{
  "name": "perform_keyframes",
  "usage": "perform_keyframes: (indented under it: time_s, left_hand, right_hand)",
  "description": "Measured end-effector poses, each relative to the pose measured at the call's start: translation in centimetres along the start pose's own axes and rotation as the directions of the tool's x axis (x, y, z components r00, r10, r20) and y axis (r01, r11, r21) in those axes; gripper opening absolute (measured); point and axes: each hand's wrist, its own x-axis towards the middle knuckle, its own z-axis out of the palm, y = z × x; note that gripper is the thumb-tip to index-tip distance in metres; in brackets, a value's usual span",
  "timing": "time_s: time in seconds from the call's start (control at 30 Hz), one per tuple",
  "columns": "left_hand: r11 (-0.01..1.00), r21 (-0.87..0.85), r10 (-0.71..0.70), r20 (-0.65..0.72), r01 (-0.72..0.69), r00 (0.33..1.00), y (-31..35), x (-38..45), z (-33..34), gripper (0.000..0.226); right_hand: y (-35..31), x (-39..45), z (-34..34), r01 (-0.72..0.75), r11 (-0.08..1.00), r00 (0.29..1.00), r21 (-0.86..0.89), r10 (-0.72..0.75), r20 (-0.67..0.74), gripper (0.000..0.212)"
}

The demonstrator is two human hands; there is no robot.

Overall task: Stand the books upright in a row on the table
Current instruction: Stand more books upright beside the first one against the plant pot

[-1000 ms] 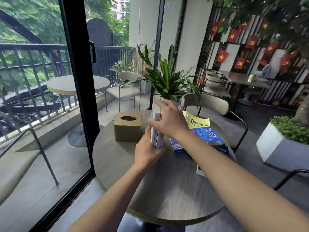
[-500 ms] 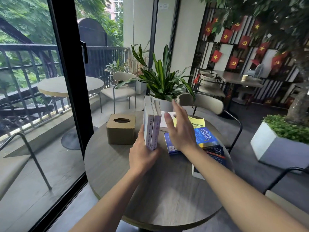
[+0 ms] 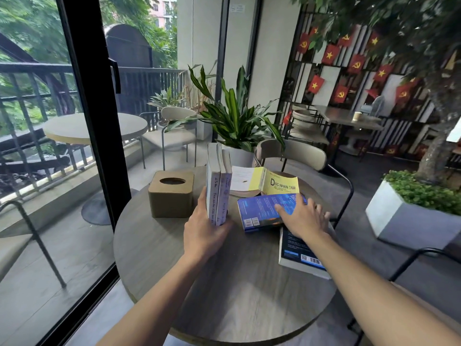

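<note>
Two pale books (image 3: 219, 186) stand upright side by side on the round grey table (image 3: 224, 283). My left hand (image 3: 203, 229) braces them at their near lower edge, thumb on the left cover. My right hand (image 3: 303, 222) lies flat with spread fingers on a blue book (image 3: 259, 212) that lies on the table. Behind it a yellow book (image 3: 277, 184) lies open, its white page showing. A dark book (image 3: 296, 255) lies flat under my right wrist, partly hidden by the forearm.
A tan tissue box (image 3: 172, 194) stands left of the upright books. A potted plant (image 3: 237, 126) sits at the table's far edge, with a chair (image 3: 296, 151) behind it. A glass door frame (image 3: 84, 96) runs along the left. A white planter (image 3: 409, 218) stands on the right.
My right hand left the top of the upright books and moved right and down onto the blue book. My left hand stays against the standing books.
</note>
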Motion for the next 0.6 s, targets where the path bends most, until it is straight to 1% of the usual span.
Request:
perform_keyframes:
  time_s: [0.1, 0.23, 0.3, 0.37, 0.47, 0.6]
  left_hand:
    - [1.000, 0.003, 0.011, 0.003, -0.011, 1.000, 0.1, -0.1, -0.1, 0.092]
    - [1.000, 0.002, 0.002, 0.005, -0.002, 1.000, 0.3, -0.2, -0.3, 0.092]
    - [1.000, 0.005, -0.006, 0.005, 0.006, 1.000, 0.3, -0.2, -0.3, 0.093]
    - [1.000, 0.006, -0.020, 0.002, 0.020, 1.000, 0.2, -0.2, -0.3, 0.091]
    - [1.000, 0.004, -0.031, 0.003, 0.031, 1.000, 0.1, -0.1, -0.1, 0.087]
    - [1.000, -0.011, -0.023, 0.001, 0.023, 1.000, 0.3, -0.2, -0.1, 0.090]
  right_hand:
    - [0.1, 0.2, 0.1, -0.082, 0.995, 0.995, 0.053, 0.078, 0.064, 0.090]
    - [-0.2, 0.9, -0.8, -0.139, 0.981, 0.990, 0.136, 0.134, 0.046, 0.093]
    - [-0.4, 1.2, -1.4, -0.156, 0.966, 0.988, 0.204, 0.154, 0.026, 0.087]
    - [-0.6, 1.2, -2.0, -0.155, 0.934, 0.985, 0.322, 0.173, -0.027, 0.078]
    - [-1.1, 1.2, -3.4, -0.070, 0.871, 0.979, 0.487, 0.154, -0.134, 0.064]
    - [-2.8, 1.2, -5.8, 0.121, 0.837, 0.953, 0.534, 0.053, -0.299, 0.044]
